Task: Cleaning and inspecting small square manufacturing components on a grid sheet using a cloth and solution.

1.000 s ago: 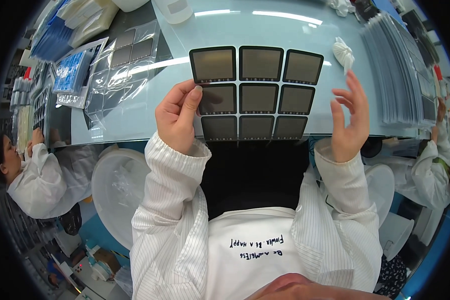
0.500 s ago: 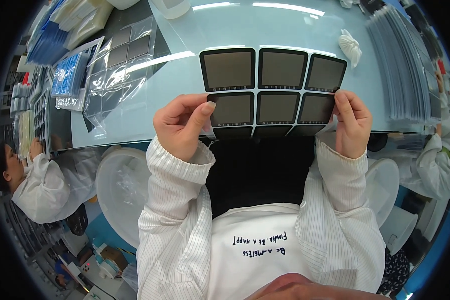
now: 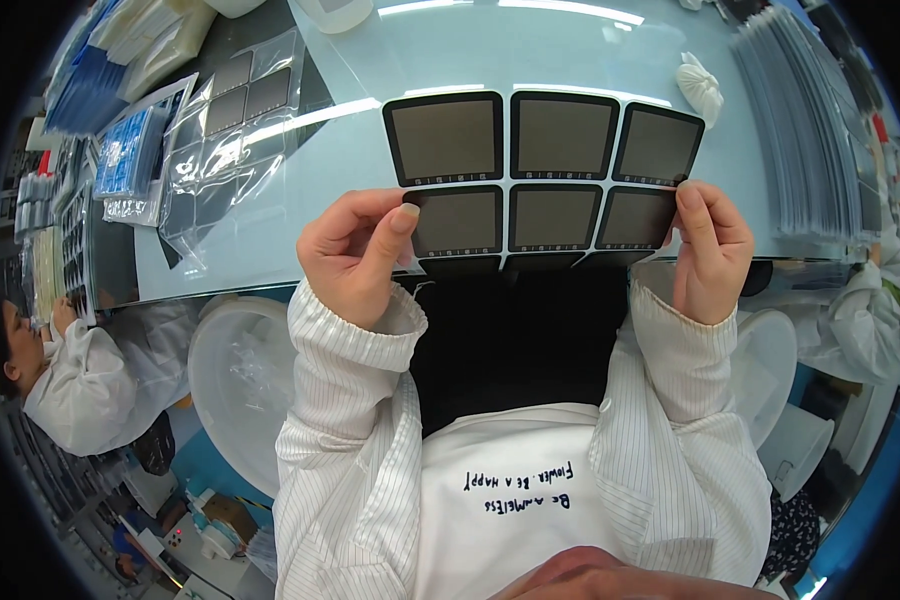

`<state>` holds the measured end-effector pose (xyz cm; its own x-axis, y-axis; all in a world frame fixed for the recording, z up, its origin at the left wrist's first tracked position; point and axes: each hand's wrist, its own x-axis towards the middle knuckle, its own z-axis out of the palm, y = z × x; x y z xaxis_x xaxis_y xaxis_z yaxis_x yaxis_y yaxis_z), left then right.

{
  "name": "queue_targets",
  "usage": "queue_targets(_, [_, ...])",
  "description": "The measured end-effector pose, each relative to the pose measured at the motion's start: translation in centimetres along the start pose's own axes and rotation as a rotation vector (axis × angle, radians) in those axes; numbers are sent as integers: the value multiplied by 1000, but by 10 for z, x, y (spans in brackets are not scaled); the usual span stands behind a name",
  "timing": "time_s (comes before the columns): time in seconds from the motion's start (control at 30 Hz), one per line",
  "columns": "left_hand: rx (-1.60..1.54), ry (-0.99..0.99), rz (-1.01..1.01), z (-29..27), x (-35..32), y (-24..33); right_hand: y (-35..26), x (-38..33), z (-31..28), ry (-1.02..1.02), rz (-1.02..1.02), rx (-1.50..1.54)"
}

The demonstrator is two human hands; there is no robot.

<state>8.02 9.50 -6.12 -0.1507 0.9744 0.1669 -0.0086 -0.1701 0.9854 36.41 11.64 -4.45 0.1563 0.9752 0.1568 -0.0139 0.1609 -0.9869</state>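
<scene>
Between my hands is a clear sheet of dark panels (image 3: 555, 219), its black-framed rectangles set in rows with small marks along their lower edges. My left hand (image 3: 355, 250) pinches the sheet's left side, thumb on top and fingers beneath. At the right side my right hand (image 3: 708, 245) grips it the same way. The sheet is held up at the table's near edge, tilted, with its nearest row steeply foreshortened. Whether its far edge touches the table I cannot tell.
On the blue-white table (image 3: 340, 170), a similar clear sheet (image 3: 225, 150) lies at left beside a blue packet (image 3: 128, 150). A tall stack of clear sheets (image 3: 805, 130) stands at right, near a crumpled white wipe (image 3: 699, 88). White bins (image 3: 232, 390) flank me; a co-worker (image 3: 80, 370) sits at left.
Both hands have moved slightly apart in the picture, and the sheet looks a little larger and tilted more toward me. The grip is the same.
</scene>
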Motion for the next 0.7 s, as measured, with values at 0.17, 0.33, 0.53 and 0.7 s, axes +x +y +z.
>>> queue_targets(0.17, [7, 6, -4, -1, -1, 0, -4, -2, 2, 13, -21, -31])
queue_targets(0.33, [21, 13, 27, -3, -1, -4, -7, -6, 1, 0, -26, -25])
queue_targets(0.53, [18, 23, 28, -3, 0, -4, -16, -10, 3, -3, -53, -24])
queue_targets(0.7, [10, 27, 34, -3, 0, -5, -19, -13, 1, -13, -78, -30])
